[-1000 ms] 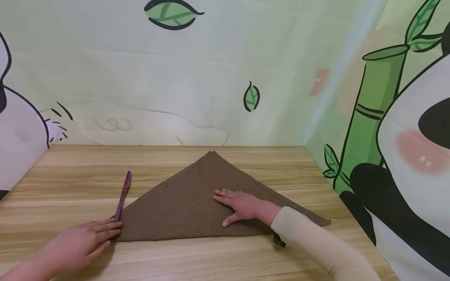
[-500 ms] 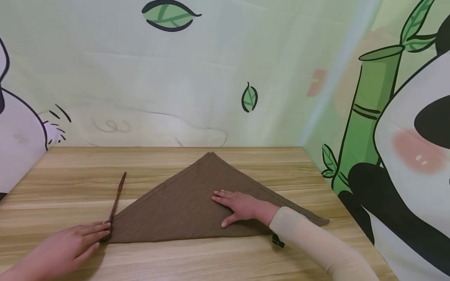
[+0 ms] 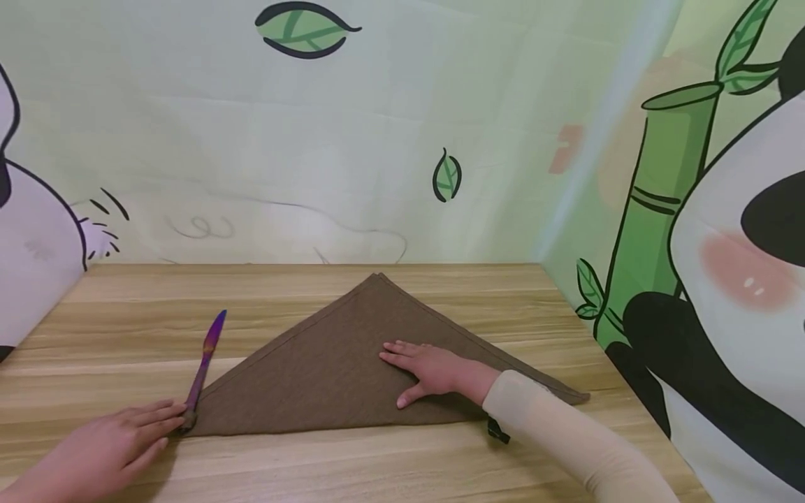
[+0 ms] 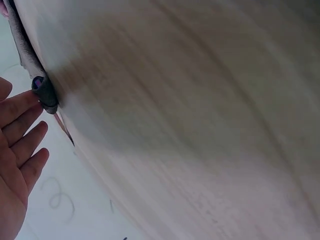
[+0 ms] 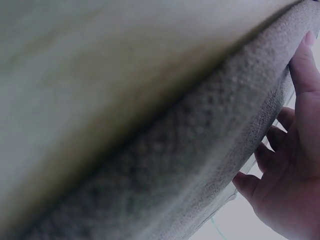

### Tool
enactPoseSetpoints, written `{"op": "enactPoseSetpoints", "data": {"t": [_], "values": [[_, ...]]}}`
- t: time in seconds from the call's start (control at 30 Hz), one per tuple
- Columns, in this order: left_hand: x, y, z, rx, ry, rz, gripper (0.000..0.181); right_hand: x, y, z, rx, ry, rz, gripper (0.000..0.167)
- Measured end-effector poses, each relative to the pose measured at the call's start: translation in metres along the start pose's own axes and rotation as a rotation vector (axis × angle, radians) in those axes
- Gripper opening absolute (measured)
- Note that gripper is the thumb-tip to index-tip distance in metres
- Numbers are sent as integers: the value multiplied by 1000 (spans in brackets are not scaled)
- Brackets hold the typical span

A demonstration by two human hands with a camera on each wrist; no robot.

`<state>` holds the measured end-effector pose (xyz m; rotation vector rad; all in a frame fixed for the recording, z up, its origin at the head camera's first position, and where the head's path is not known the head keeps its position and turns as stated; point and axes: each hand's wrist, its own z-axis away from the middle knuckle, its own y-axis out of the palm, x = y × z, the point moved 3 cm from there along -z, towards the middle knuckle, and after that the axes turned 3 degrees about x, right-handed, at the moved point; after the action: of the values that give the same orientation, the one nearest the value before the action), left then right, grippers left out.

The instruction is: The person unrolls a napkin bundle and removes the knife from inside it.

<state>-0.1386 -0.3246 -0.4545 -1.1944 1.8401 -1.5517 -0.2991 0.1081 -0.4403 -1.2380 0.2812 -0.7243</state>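
Observation:
A brown cloth, folded to a triangle, lies on the table with its peak pointing away. At its left corner lies a shiny purple table knife, blade pointing away; the handle's lower end is in the cloth's rolled corner, which hides part of it. My left hand touches this roll with extended fingertips. In the left wrist view, the fingers are nearly straight beside it. My right hand rests spread on the cloth's middle, also seen beside the grey-looking cloth in the right wrist view.
A small black strap or clip pokes out under the cloth's near edge, beside the right sleeve. The wooden table ends at a printed fabric backdrop with pandas and bamboo, which stands behind and at the sides.
My left hand has moved left with the knife and the rolled corner, and more cloth lies flat there. The knife has turned about its length, from edge-on to flat. My right hand has stayed put.

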Motion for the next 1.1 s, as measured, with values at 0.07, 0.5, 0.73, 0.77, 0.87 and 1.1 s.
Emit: {"op": "enactPoseSetpoints", "data": {"t": [0.07, 0.5, 0.73, 0.77, 0.87, 1.1], "values": [[2, 2, 2, -5, -3, 12, 28, 0, 0, 0, -1, 2, 4, 90], [-3, -3, -4, 146, -120, 71, 36, -1, 1, -1, 6, -4, -11, 89], [-11, 2, -12, 60, 36, 57, 29, 0, 1, 0, -2, -15, 8, 90], [-11, 2, -12, 70, 44, 61, 28, 1, 1, 0, -2, -18, 8, 90], [-10, 3, -12, 103, 40, 78, 26, 1, 1, 0, 2, -21, 0, 90], [-7, 1, -11, 172, -34, 111, 28, -1, 1, 1, 1, -7, -7, 90]]}}
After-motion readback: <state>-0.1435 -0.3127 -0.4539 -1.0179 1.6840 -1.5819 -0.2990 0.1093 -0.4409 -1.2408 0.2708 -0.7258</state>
